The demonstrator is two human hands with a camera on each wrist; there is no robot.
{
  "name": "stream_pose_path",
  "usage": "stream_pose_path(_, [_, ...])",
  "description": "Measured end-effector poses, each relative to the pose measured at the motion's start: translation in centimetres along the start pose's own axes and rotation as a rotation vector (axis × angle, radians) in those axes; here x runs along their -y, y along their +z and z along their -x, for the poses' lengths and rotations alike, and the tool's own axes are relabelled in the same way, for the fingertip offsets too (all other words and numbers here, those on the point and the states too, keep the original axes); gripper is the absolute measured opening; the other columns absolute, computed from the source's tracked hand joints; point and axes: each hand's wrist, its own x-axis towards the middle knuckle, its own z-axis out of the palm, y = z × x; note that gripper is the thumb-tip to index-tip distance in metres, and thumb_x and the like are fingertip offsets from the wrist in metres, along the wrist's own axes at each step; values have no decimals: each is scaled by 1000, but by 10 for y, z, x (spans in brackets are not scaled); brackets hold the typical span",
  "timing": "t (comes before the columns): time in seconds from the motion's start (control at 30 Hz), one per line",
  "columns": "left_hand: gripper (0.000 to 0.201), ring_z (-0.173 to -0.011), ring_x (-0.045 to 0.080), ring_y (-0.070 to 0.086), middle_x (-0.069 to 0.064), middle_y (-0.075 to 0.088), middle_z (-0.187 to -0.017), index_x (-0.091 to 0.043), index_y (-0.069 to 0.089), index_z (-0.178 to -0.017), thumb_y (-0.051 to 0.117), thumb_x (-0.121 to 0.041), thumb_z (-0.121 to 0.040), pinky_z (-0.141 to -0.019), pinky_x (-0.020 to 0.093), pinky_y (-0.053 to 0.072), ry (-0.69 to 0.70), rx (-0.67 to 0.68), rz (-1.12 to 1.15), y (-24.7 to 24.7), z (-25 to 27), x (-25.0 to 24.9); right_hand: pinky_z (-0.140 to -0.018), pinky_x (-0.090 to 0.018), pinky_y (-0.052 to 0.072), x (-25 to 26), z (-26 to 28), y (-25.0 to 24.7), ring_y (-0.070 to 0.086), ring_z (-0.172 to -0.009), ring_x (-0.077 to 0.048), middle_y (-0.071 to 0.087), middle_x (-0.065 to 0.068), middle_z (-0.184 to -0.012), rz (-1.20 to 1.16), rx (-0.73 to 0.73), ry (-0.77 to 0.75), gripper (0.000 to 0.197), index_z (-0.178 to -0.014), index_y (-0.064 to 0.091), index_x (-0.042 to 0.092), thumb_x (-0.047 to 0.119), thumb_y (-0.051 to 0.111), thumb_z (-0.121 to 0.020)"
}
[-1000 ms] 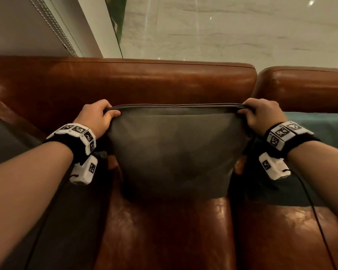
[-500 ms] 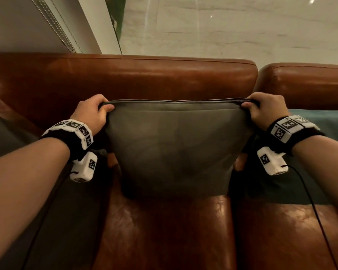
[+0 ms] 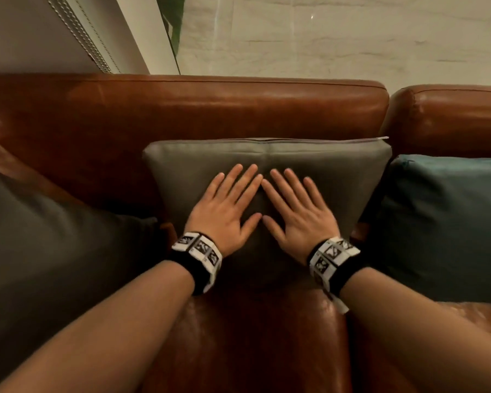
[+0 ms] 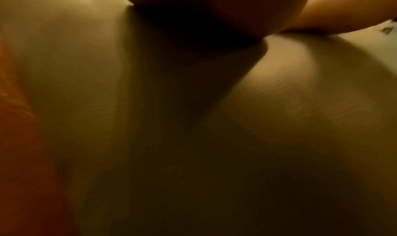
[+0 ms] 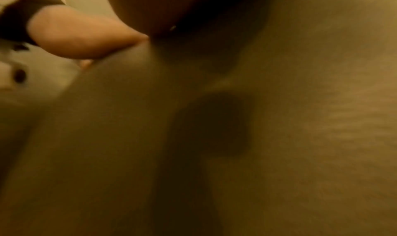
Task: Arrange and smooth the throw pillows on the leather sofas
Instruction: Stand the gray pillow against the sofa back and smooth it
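Note:
A grey throw pillow [image 3: 182, 163] stands upright against the backrest of the brown leather sofa [image 3: 210, 109]. My left hand [image 3: 227, 205] and right hand [image 3: 298, 211] lie flat side by side on its front face, fingers straight and spread, index fingertips and thumbs nearly touching. The fabric dents slightly under the palms. Both wrist views are dark and blurred: the left wrist view shows the grey pillow [image 4: 75, 70] close up, and the right wrist view shows the pillow fabric [image 5: 322, 120] with my other hand's thumb [image 5: 81, 37] resting on it.
A dark grey pillow [image 3: 40, 251] lies on the seat at the left. A teal pillow [image 3: 448, 222] leans at the right, beside a second sofa backrest [image 3: 451, 114]. Bare leather seat [image 3: 253, 336] stretches toward me. A wall and pale marble floor [image 3: 323, 38] lie behind the sofa.
Both hands let go of the pillow's top corners and moved to the middle of its front, now pressing flat. The pillow has settled lower against the backrest.

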Motion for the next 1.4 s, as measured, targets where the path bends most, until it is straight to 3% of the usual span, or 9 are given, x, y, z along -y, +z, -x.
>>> stream_pose_path(0.3, [70,-152,32,2,0,9,-165,-30,13,-157,28,-56,-94,-121,55,5,-203,-45,-48,-19,5,43,-122,-48,-4,-46,-13,-21,-5,-152,-22,7,3,-166,77,-6,273,65,-157,9,28,52,20,-98])
stream_pose_path(0.4, [72,-152,32,5,1,11,-165,-26,19,-157,33,-54,-92,-119,58,8,-56,-41,-21,-13,-3,5,-120,-57,-1,-7,-14,-12,4,-152,-25,13,-1,-164,68,-31,140,68,-157,17,22,48,33,-96])
stream_pose_path(0.5, [72,-153,27,4,-5,7,-165,-29,14,-157,31,-58,-94,-120,57,6,14,4,-50,-5,-14,-4,-122,-51,7,-4,-18,-3,12,-152,-21,19,0,-163,68,-21,-33,67,-156,22,19,45,39,-97])
stream_pose_path(0.73, [67,-150,33,14,-1,18,-163,-35,14,-155,20,-62,-95,-120,57,6,-261,7,-35,-24,-11,65,-121,-53,6,-87,-11,-33,10,-152,-24,17,1,-164,119,27,204,66,-157,15,28,55,26,-97])
stream_pose_path(0.87, [66,-145,31,25,3,32,-156,-32,20,-154,20,-61,-94,-120,53,11,-290,12,64,-40,-35,55,-120,-54,8,-71,-36,-44,19,-148,-27,26,-7,-158,-48,-6,180,66,-156,13,23,48,33,-98])
stream_pose_path(0.97, [48,-131,26,42,-1,50,-138,-33,41,-141,35,-52,-98,-115,51,21,-273,51,212,-46,-70,24,-113,-48,27,-44,-76,-46,43,-133,-31,49,-11,-141,-181,6,138,57,-150,34,16,39,45,-98])
stream_pose_path(1.07, [26,-116,26,51,-2,59,-116,-31,56,-117,41,-44,-100,-100,47,31,-300,59,209,-52,-82,17,-92,-44,38,-36,-95,-49,55,-109,-32,65,-9,-113,-183,4,158,32,-118,66,16,35,48,-100])
stream_pose_path(1.2, [23,-101,23,54,-5,64,-100,-28,55,-97,38,-41,-102,-87,43,32,-223,5,183,-52,-78,19,-87,-40,34,-40,-87,-46,53,-98,-29,61,-7,-101,-189,-30,155,24,-106,63,13,28,44,-102])
stream_pose_path(1.4, [33,-99,26,57,-2,65,-99,-26,56,-98,40,-54,-97,-86,42,36,-198,-39,233,-47,-68,42,-87,-43,39,-66,-71,-46,55,-95,-30,62,-6,-98,-155,-80,131,32,-105,63,19,40,40,-102])
